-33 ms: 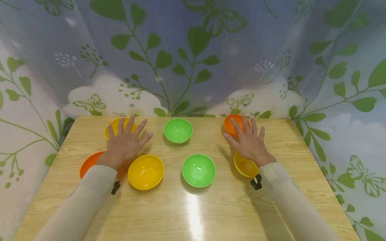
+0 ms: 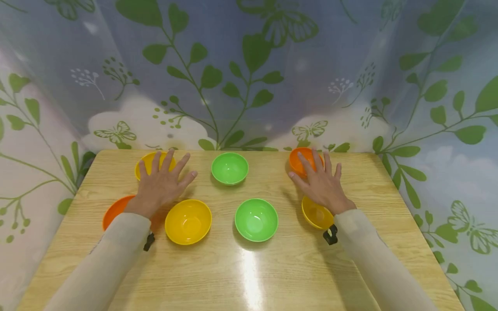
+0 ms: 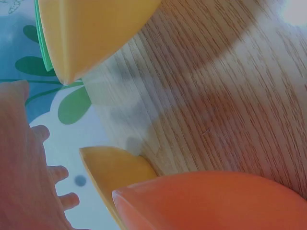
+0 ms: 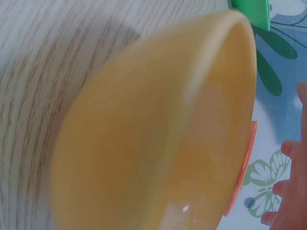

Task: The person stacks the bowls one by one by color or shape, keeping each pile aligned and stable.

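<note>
My left hand (image 2: 157, 185) is spread flat in the air, fingers straight and holding nothing. Its fingers overlap the back-left yellow bowl (image 2: 148, 160) in the head view, while the wrist partly covers an orange bowl (image 2: 116, 211). In the left wrist view, that orange bowl (image 3: 211, 201) appears below the hand's side, apart from it. Likewise spread, my right hand (image 2: 323, 183) has empty, straight fingers. It partly hides the back-right orange bowl (image 2: 294, 163) and a yellow bowl (image 2: 317, 216). The right wrist view shows this yellow bowl (image 4: 124, 134) up close, not touched by the fingers.
Between the hands stand a back green bowl (image 2: 229, 168), a front green bowl (image 2: 256, 220) and a front yellow bowl (image 2: 188, 222). All bowls sit upright on a wood-grain table (image 2: 210, 276). A leaf-patterned curtain (image 2: 218, 86) borders the table's back and sides.
</note>
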Demonstrator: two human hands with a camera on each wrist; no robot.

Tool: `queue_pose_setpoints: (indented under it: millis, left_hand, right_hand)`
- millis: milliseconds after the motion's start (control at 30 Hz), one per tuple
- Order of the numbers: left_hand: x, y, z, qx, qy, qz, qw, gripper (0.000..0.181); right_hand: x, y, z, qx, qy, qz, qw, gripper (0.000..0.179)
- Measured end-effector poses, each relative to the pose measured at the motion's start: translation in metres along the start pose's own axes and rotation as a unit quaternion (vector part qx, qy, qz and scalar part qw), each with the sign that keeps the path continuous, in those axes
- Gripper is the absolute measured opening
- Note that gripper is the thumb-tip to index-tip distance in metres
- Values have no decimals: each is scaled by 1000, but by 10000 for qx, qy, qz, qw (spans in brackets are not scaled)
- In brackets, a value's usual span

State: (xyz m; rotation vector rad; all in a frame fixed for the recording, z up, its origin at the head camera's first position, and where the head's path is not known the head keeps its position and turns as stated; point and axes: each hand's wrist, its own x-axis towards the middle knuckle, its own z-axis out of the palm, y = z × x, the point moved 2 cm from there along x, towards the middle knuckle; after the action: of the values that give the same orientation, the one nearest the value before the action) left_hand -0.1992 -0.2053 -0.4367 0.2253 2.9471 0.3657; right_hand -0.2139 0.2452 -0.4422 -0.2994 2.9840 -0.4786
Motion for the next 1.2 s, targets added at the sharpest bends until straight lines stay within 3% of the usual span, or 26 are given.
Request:
queue_pose_setpoints:
  millis: [433, 867, 1200]
  left_hand:
    - [1, 0, 1, -66, 2, 69, 10000, 82]
    - [6, 12, -7, -369, 518, 499, 9967, 69]
    - [10, 17, -5, -557, 370, 484, 9966, 67]
  right_hand:
    - [-3, -2, -2, -13, 24, -28, 10000, 87]
    - [-6, -14, -4, 189, 263, -185, 9993, 85]
    - [-10, -26, -4, 402, 469, -329, 9976, 82]
